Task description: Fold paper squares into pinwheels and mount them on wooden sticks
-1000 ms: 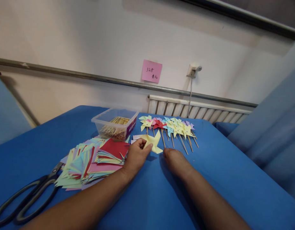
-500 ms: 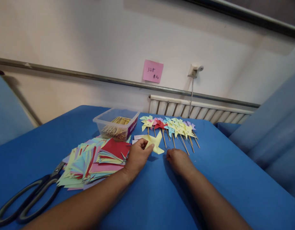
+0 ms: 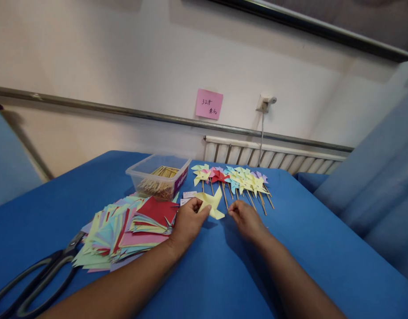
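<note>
My left hand (image 3: 190,220) pinches a pale yellow paper pinwheel (image 3: 214,203) by its folded middle, above the blue table. No stick shows on this pinwheel. To its right, my right hand (image 3: 246,218) has thumb and fingertips pressed together, apart from the paper. Whatever those fingertips hold, if anything, is too small to make out. Beyond both hands lie several finished pinwheels (image 3: 245,179) on wooden sticks, in yellow, blue, red, pink and purple. A pile of cut coloured paper squares (image 3: 124,235) spreads beside my left forearm.
A clear plastic box (image 3: 140,170) of wooden sticks (image 3: 159,179) stands behind the paper pile. Large dark-handled scissors (image 3: 48,274) lie at the left. Small printed cards (image 3: 190,194) are behind my left hand. A radiator (image 3: 244,153) and wall rail border the blue table (image 3: 310,248).
My right hand has risen slightly off the table, its fingertips now pinched together more visibly. My left hand still holds the yellow pinwheel. The view has tilted a little.
</note>
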`<state>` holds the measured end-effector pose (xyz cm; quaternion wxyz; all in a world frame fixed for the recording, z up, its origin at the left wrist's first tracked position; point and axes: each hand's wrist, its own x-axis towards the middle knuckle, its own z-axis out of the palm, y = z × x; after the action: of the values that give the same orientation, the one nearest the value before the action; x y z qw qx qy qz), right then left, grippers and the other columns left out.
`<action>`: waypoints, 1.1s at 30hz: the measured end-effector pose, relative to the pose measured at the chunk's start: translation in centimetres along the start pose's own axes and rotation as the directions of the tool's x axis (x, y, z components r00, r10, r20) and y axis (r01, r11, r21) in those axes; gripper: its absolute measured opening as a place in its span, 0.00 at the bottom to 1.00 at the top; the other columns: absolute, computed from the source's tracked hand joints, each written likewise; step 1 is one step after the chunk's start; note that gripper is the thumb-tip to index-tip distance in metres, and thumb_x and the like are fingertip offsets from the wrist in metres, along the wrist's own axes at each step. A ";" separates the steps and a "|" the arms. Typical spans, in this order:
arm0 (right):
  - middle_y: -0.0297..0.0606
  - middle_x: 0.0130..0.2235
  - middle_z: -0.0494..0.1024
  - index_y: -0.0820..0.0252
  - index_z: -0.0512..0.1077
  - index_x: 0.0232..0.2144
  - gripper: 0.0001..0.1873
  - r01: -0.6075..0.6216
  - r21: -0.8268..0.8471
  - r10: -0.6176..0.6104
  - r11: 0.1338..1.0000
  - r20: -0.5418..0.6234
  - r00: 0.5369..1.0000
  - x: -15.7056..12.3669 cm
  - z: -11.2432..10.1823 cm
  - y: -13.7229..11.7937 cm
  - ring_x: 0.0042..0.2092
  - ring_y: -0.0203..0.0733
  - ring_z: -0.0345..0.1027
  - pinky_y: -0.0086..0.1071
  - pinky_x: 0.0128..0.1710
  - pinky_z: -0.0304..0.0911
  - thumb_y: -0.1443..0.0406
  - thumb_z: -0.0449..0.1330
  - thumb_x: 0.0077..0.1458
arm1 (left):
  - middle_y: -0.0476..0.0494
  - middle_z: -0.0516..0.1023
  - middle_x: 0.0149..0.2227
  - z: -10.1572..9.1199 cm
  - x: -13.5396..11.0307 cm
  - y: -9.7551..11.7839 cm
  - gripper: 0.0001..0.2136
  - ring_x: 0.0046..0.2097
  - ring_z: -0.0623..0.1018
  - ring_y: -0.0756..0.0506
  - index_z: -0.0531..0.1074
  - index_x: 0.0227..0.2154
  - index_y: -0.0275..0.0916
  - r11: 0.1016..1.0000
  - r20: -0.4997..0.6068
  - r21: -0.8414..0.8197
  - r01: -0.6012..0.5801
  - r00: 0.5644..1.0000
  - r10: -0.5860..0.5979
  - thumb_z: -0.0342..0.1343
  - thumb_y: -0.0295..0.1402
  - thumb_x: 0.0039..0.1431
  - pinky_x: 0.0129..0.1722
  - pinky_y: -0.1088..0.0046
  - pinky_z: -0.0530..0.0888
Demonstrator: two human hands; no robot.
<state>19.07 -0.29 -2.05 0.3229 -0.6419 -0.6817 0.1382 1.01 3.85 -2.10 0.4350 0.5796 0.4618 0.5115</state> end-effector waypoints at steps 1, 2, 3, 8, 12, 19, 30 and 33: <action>0.38 0.34 0.74 0.59 0.68 0.30 0.06 0.021 0.060 -0.021 0.998 -0.014 1.000 0.0 0.2 -0.4 0.35 0.40 0.68 0.30 0.35 0.59 0.68 0.51 0.53 | 0.51 0.72 0.21 0.0 0.0 0.0 0.09 0.25 0.71 0.49 0.71 0.22 0.37 1.000 0.008 0.009 -0.005 1.000 0.005 0.60 0.38 0.41 0.25 0.76 0.65; 0.38 0.37 0.74 0.59 0.68 0.30 0.05 0.046 0.130 -0.043 0.990 -0.030 0.999 0.0 0.4 -0.8 0.38 0.39 0.68 0.29 0.37 0.60 0.67 0.51 0.53 | 0.51 0.73 0.21 0.0 0.0 0.0 0.09 0.25 0.71 0.49 0.71 0.22 0.37 1.000 0.023 0.021 -0.014 1.000 0.013 0.60 0.38 0.42 0.25 0.76 0.65; 0.39 0.40 0.73 0.59 0.67 0.29 0.05 0.073 0.218 -0.062 0.973 -0.053 0.997 -0.1 0.7 -1.3 0.41 0.39 0.67 0.30 0.40 0.60 0.66 0.52 0.54 | 0.51 0.73 0.22 -0.1 0.0 -0.1 0.09 0.26 0.71 0.49 0.71 0.23 0.37 0.999 0.039 0.034 -0.024 0.999 0.022 0.60 0.38 0.42 0.25 0.76 0.65; 0.40 0.45 0.69 0.59 0.69 0.25 0.04 0.084 0.618 -0.032 0.782 -0.094 0.995 -0.4 1.9 -2.4 0.49 0.45 0.63 0.38 0.51 0.53 0.65 0.58 0.49 | 0.50 0.74 0.23 -0.1 -0.1 -0.3 0.09 0.26 0.71 0.49 0.71 0.24 0.37 0.996 0.070 0.079 -0.051 0.996 0.046 0.58 0.38 0.44 0.26 0.75 0.65; 0.41 0.47 0.68 0.59 0.70 0.24 0.05 0.028 0.695 0.039 0.718 -0.080 0.996 -0.4 2.7 -2.4 0.50 0.47 0.61 0.39 0.48 0.54 0.63 0.60 0.47 | 0.51 0.73 0.23 0.2 -0.4 -0.2 0.09 0.26 0.71 0.48 0.71 0.24 0.37 0.993 0.078 0.097 -0.060 0.996 0.052 0.58 0.37 0.45 0.25 0.75 0.65; 0.34 0.34 0.71 0.59 0.70 0.23 0.08 -0.030 0.847 0.089 0.531 -0.020 0.996 -0.3 3.3 -2.6 0.34 0.38 0.63 0.31 0.35 0.58 0.61 0.64 0.42 | 0.50 0.74 0.23 0.4 -1.0 0.1 0.10 0.27 0.72 0.48 0.71 0.25 0.36 0.995 0.097 0.076 -0.067 0.994 0.059 0.59 0.38 0.45 0.26 0.75 0.66; 0.31 0.27 0.69 0.60 0.68 0.23 0.12 -0.104 0.909 0.071 0.403 0.083 0.994 -0.5 2.5 -3.4 0.28 0.33 0.59 0.28 0.30 0.55 0.58 0.64 0.43 | 0.48 0.75 0.25 0.4 -1.0 0.4 0.10 0.28 0.73 0.48 0.72 0.26 0.36 0.997 0.140 0.024 -0.071 0.988 0.067 0.59 0.38 0.45 0.28 0.74 0.68; 0.30 0.26 0.68 0.60 0.68 0.22 0.12 -0.108 0.917 0.065 0.385 0.089 0.994 -0.5 2.3 -3.6 0.27 0.33 0.58 0.28 0.30 0.54 0.58 0.64 0.43 | 0.48 0.76 0.26 0.4 -1.0 0.7 0.09 0.28 0.73 0.47 0.73 0.26 0.36 0.997 0.144 0.030 -0.067 0.988 0.062 0.59 0.37 0.45 0.28 0.74 0.68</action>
<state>14.84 -0.76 -1.77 0.6027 -0.3884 -0.4636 0.5205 1.39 2.70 -1.69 0.4400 0.6370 0.4194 0.4741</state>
